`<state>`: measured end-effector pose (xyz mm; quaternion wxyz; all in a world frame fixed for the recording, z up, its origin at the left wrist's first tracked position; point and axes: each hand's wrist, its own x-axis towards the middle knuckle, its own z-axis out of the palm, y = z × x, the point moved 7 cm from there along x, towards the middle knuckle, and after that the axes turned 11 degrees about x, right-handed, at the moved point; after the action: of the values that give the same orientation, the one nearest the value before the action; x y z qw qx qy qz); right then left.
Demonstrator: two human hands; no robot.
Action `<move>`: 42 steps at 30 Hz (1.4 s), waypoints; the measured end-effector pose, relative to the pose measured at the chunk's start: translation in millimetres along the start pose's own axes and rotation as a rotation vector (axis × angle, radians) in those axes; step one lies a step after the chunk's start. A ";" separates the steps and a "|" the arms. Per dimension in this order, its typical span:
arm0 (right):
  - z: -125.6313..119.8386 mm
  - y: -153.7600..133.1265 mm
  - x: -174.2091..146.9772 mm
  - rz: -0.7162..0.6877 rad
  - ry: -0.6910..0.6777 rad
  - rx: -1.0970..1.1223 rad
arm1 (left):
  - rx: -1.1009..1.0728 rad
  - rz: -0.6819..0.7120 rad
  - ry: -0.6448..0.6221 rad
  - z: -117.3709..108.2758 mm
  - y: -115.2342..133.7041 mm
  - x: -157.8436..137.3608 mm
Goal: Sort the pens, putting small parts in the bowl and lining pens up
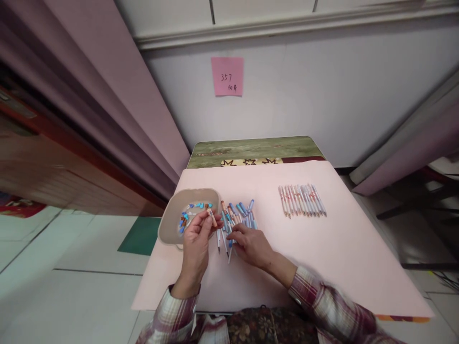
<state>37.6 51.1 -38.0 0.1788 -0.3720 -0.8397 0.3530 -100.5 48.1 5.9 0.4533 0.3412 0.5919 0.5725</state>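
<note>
My left hand (198, 235) is closed, pinching a short peach-brown pen part (212, 218) with a pale patch above the right rim of the beige bin. Inside that bin (167, 224) lie several small blue, turquoise and brown pieces (184, 220). My right hand (253, 246) reaches over the near side of a pile of pen parts (247, 214), its fingers bent and somewhat apart at the pieces. Blue and brown barrels and slim white refills (223, 241) with dark tips make up the pile. Under the right fingertips, contact is partly hidden.
Several finished-looking pens (303, 200) with clear and reddish barrels lie in a neat row at the right. A pale pink sheet (304, 263) covers the table, with a green patterned strip (251, 148) behind it. A pink note (227, 76) hangs on the wall.
</note>
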 end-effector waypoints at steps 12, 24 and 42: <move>20.9 17.3 10.0 0.397 -0.032 -0.067 | 0.004 -0.015 -0.009 -3.3 -7.2 2.3; -16.8 49.8 -22.8 0.472 0.357 0.843 | -0.003 -0.099 -0.121 14.0 -15.0 -5.2; -57.2 44.4 -45.4 0.403 0.413 1.181 | -0.130 -0.264 -0.199 49.2 -26.1 -15.8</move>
<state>121.9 64.3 -32.6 0.4407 -0.4213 -0.3674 0.7024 -46.3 48.8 -14.3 0.6020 0.2856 0.5456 0.5083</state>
